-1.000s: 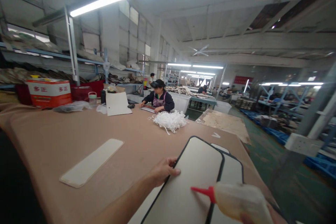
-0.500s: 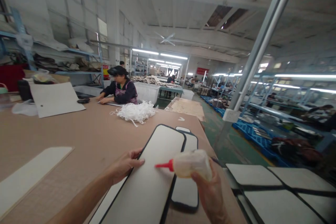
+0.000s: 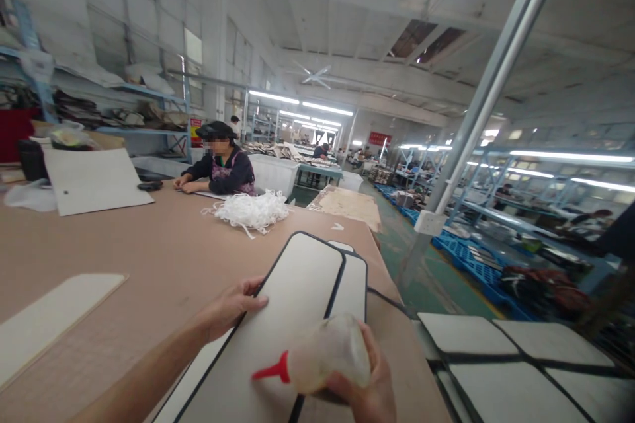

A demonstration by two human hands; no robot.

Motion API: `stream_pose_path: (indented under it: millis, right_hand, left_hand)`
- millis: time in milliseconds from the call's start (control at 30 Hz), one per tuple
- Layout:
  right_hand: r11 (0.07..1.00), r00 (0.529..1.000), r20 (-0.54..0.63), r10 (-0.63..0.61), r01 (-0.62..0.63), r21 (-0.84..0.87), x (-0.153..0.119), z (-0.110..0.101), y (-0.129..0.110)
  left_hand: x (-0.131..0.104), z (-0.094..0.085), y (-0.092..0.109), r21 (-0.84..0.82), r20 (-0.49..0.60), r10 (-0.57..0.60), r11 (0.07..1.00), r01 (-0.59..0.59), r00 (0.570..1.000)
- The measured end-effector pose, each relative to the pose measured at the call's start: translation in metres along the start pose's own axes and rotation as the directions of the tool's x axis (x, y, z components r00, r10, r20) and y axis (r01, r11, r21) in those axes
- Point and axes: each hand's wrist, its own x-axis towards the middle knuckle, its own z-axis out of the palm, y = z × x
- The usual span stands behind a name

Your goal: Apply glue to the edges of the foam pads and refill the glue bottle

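Note:
My left hand (image 3: 241,307) is closed on the left edge of a long white panel (image 3: 297,277) with dark edging and rounded corners, thumb on its face. In my right hand (image 3: 370,377) is a translucent squeeze bottle (image 3: 330,353) with a red nozzle, held tipped over the panel. The nozzle points left, close to the panel's face; whether it touches I cannot tell. Under the held panel, to its right, lies another dark-edged panel (image 3: 355,284). A bare white panel (image 3: 54,317) rests on the brown table (image 3: 163,251) at left.
Heaped white strips (image 3: 251,211) lie farther back on the table. A person (image 3: 223,168) sits working at its far side. Several dark-edged panels (image 3: 481,330) are laid out at lower right. A metal post (image 3: 476,125) stands on the right, near blue pallets (image 3: 466,258).
My right hand has moved the bottle down and to the left across the panel, towards me. My left hand keeps its hold on the edge. The view has shifted slightly.

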Motion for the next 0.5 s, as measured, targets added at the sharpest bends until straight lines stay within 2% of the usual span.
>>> stream_pose_path:
  millis: [67,100,167,233,300,367,400,500]
  right_hand:
    - [0.997,0.988,-0.144,-0.053,0.061,0.048,0.008,-0.004,-0.011]
    - [0.991,0.967,-0.234,-0.098,0.117,0.067,0.015,-0.007,-0.018]
    - [0.987,0.946,-0.303,-0.12,0.146,0.066,0.023,-0.013,-0.026]
    - [0.995,0.961,-0.266,-0.08,0.095,0.044,0.017,-0.017,-0.025]
    - [1.0,0.991,-0.134,0.005,-0.002,0.022,0.001,-0.019,-0.015]
    - [0.998,0.998,-0.038,0.048,-0.047,0.029,-0.012,-0.019,-0.009]
    - [0.998,0.998,-0.045,0.042,-0.04,0.043,-0.013,-0.019,-0.008]
    - [0.991,0.978,-0.206,-0.044,0.069,0.116,0.0,-0.018,-0.015]
  left_hand:
    - [-0.002,-0.001,0.001,-0.003,0.0,-0.014,1.0,0.014,1.0]
    - [-0.003,-0.001,0.002,-0.007,0.008,-0.022,1.0,0.022,1.0]
    - [-0.004,-0.001,0.003,-0.018,0.015,-0.032,0.999,0.032,0.999]
    - [-0.004,-0.002,0.003,-0.025,-0.005,-0.046,0.999,0.046,0.999]
    - [-0.003,-0.004,0.002,-0.021,-0.047,-0.063,0.998,0.062,0.997]
    - [0.0,-0.004,0.001,-0.012,-0.079,-0.071,0.997,0.07,0.994]
    - [0.001,-0.004,0.001,-0.007,-0.084,-0.073,0.997,0.073,0.994]
    - [0.006,-0.002,0.001,0.011,-0.062,-0.089,0.996,0.09,0.994]
